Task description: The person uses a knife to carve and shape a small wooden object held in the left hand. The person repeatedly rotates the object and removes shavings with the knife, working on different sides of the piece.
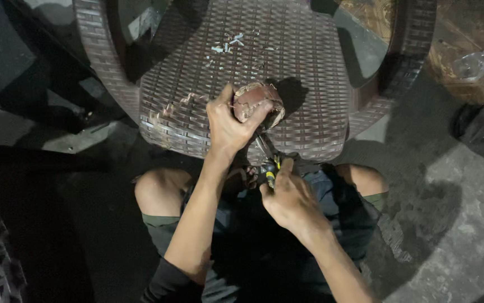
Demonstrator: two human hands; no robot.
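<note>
A person is sitting low on the floor [455, 224] in front of a brown woven chair [287, 112]. The left hand [229, 124] is closing around a round, brown, rough ball [256, 101], maybe a coconut, and is pressing it down on the near edge of the chair seat. The right hand [289, 196] is closing tight around a tool [269, 163] with a yellow and black handle. The metal end of the tool is pointing up and far, toward the bottom of the ball, and seems to be touching it, but shadow is hiding the tip. What could go wrong: the ball is round and is sitting right at the seat edge, so it could be rolling off if the left hand is letting go a little. The tool tip is very near the left thumb and fingers, so a slip on the hard shell could be poking that hand. The light is dim, which is making aiming harder. The left arm is reaching up and far, with the wrist bent over the ball. The right arm is coming in from the near right, with the thumb lying along the handle. Small white bits [228, 46] are lying on the far part of the seat. A dark bundle [480, 132] is lying on the floor at the right.
</note>
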